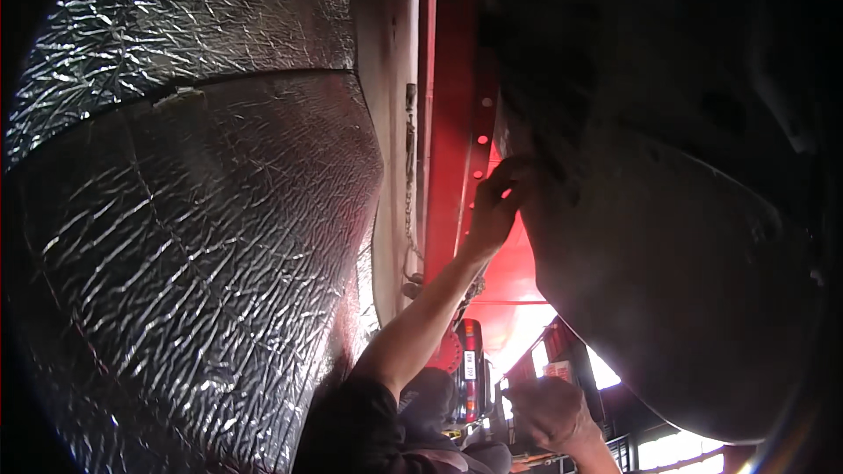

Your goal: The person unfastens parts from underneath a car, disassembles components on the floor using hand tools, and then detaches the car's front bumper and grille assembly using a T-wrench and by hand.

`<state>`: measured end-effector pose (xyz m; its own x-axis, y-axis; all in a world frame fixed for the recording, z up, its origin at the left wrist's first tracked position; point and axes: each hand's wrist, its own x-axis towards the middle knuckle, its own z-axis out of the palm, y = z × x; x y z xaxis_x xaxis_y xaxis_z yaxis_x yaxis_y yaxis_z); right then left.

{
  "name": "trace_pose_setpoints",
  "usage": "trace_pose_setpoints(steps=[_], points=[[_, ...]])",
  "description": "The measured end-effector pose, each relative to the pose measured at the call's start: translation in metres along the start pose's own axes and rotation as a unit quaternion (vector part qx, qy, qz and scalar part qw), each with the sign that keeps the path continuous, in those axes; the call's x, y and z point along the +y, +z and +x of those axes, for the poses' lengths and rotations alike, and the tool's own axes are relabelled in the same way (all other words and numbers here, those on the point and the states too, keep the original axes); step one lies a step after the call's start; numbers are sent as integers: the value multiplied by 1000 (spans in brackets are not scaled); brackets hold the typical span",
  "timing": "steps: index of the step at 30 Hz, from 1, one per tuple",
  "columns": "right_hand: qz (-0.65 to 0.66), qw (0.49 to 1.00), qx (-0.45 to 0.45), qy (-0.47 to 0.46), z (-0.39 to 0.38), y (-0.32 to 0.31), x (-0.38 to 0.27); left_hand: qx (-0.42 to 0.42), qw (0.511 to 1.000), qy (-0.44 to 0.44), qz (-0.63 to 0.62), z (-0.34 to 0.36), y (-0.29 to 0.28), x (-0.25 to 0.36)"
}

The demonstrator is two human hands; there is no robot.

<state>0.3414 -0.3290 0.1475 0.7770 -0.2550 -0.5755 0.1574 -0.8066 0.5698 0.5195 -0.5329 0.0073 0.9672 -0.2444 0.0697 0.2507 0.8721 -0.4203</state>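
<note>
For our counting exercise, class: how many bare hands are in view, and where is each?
2: the left hand, raised beside the red post by the dark panel, and the right hand, lower, near the bottom edge. Shadow may hide others.

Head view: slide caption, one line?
Left hand up at the edge of a dark panel beside a red post, right hand lower, crinkled silvery sheeting at picture left.

White plate (471,365) with small dark characters, on rear of dark vehicle (484,367), between red lights (471,331). Red-and-white patch (557,370) farther right: marks too small to read.
</note>
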Motion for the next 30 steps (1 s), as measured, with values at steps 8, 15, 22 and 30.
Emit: trace_pose_setpoints(steps=[8,15,22,30], points=[[26,938,165,303,17,18,35,-72,995,67,31,7,-1,1],[101,893,308,311,13,33,46,-17,998,-47,-47,12,3,-10],[125,889,374,234,14,43,59,33,997,34,66,66,-10,-66],[130,871,383,278,15,39,59,21,996,-17,90,96,-12,-35]])
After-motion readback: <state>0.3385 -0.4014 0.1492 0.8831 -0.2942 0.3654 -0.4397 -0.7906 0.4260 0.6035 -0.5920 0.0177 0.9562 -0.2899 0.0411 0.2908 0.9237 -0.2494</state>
